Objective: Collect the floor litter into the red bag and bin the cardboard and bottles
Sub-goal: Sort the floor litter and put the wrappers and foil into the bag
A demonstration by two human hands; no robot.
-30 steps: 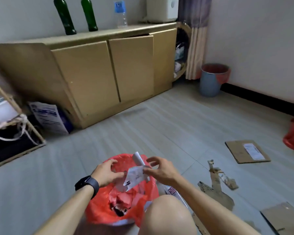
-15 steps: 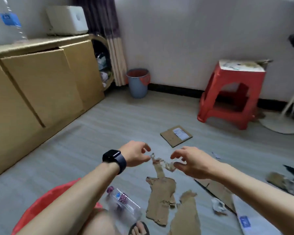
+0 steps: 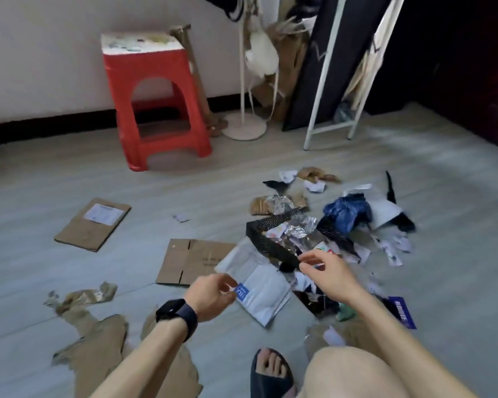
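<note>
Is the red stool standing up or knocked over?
Standing up. The red stool has its legs on the floor and its seat on top.

Left arm: bare, reaching forward from lower left; dark watch (image 3: 177, 313) on my wrist.
Left hand (image 3: 210, 297): back up, fingers curled toward the thumb; I cannot tell whether they pinch anything.
Right arm: bare, reaching forward from lower right.
Right hand (image 3: 328, 278): back up, fingers loosely bent, thumb and forefinger apart, gripping nothing.
Hands: near each other, not touching.
Knee (image 3: 357, 374): bare, bent, under my right arm.
</note>
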